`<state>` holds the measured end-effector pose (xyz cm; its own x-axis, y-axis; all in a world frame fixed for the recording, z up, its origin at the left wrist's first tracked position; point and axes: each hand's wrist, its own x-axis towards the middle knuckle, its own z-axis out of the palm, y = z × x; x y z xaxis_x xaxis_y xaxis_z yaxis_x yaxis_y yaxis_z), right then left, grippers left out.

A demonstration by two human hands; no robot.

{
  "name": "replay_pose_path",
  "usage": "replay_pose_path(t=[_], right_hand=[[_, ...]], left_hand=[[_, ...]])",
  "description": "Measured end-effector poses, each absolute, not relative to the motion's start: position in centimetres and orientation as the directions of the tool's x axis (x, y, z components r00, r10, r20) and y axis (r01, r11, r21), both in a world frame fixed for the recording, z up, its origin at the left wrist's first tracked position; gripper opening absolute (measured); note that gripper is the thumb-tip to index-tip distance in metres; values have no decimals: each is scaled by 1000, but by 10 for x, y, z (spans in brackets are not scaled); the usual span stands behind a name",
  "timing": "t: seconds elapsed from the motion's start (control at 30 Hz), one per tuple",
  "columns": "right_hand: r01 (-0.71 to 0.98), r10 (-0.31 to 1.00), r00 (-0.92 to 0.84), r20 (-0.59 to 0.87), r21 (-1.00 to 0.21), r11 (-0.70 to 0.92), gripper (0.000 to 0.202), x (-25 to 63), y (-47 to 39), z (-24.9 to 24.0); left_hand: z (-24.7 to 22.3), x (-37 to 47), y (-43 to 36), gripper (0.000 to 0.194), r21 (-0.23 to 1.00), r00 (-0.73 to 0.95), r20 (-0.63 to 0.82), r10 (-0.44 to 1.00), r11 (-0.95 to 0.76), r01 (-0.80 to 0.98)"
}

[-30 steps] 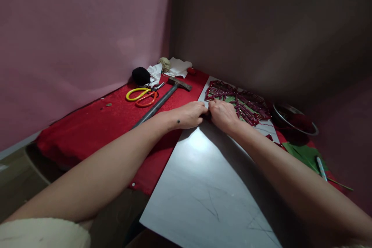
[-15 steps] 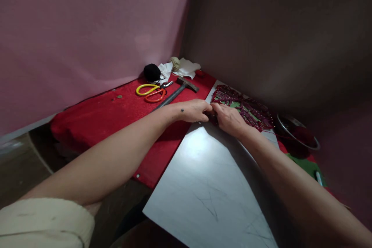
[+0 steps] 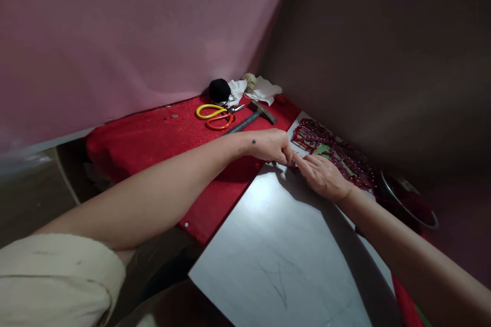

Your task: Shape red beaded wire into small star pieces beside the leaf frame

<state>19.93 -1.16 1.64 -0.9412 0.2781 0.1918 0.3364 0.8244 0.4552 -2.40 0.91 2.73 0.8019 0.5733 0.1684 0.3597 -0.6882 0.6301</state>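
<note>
My left hand (image 3: 271,146) is closed, its fingers curled down at the near left edge of the nail-and-thread work; whatever they pinch is too small to make out. Against its fingertips lies my right hand (image 3: 322,177), fingers stretched out and low over the board. Both hands meet above a white board (image 3: 264,240). Behind them, dark red thread (image 3: 337,156) is strung between many shiny nails, with green patches showing through. Small pale bits on the board beneath the left fingers are unclear.
On the red cloth (image 3: 153,148) lie a hammer (image 3: 249,120), scissors (image 3: 217,115) with yellow and orange handles, a black yarn ball (image 3: 219,91), a cream yarn ball (image 3: 250,82) and white crumpled cloth (image 3: 264,89). A metal bowl (image 3: 410,204) stands right. Pink wall (image 3: 134,36) rises behind.
The view has shifted, so the board and tools sit further right. My right hand's fingers have straightened from a curled grip; my left hand's fingers have curled more tightly downward.
</note>
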Motion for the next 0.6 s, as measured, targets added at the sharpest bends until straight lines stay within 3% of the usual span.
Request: replay_pose_path(t=[0.17, 0.3, 0.43, 0.53, 0.6], right_hand=[[497, 491, -865, 105, 312, 810, 48, 211, -29, 12], [711, 660, -691, 293, 115, 694, 45, 214, -34, 0], [810, 729, -464, 504, -93, 580, 28, 206, -35, -1], [824, 761, -397, 513, -166, 542, 23, 198, -33, 6], [833, 775, -414, 477, -145, 534, 24, 197, -30, 10]], left_hand=[[33, -27, 7, 29, 658, 742, 134, 657, -619, 429], [34, -29, 6, 29, 630, 712, 145, 687, -619, 469], [32, -25, 4, 29, 596, 694, 165, 701, -631, 496], [27, -19, 2, 29, 551, 672, 198, 714, -648, 526], [23, -15, 0, 30, 493, 645, 245, 724, -666, 559]])
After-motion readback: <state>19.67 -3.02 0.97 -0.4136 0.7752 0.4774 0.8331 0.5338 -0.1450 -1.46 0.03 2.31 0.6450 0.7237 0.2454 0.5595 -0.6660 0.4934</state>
